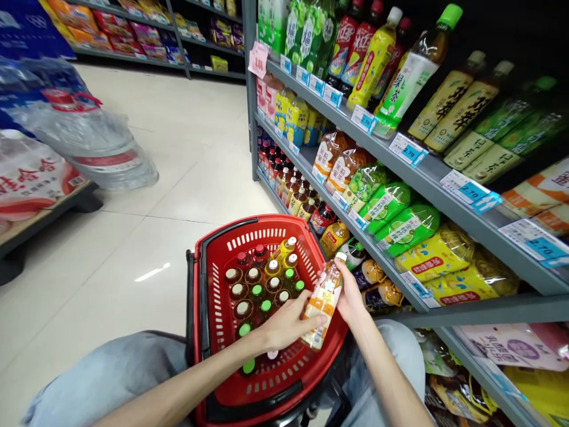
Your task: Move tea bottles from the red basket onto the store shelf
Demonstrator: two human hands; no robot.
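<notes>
Both my hands are on one tea bottle (323, 302) with an orange and cream label and a white cap, tilted above the right side of a red shopping basket (317, 362). My left hand (288, 323) grips its lower part, with the thumb across the label. Around the upper part, just under the cap, my right hand (349, 293) is closed. Inside the basket several upright bottles (253, 276) show white, green, red and yellow caps. My left forearm hides part of the basket's front.
Drink shelves (391, 160) with price tags rise close on the right. To the left stand a large water jug (106, 148) and a low pallet (48, 216) with wrapped packs. Snack shelves (155, 62) are at the back. My knees (128, 367) flank the basket.
</notes>
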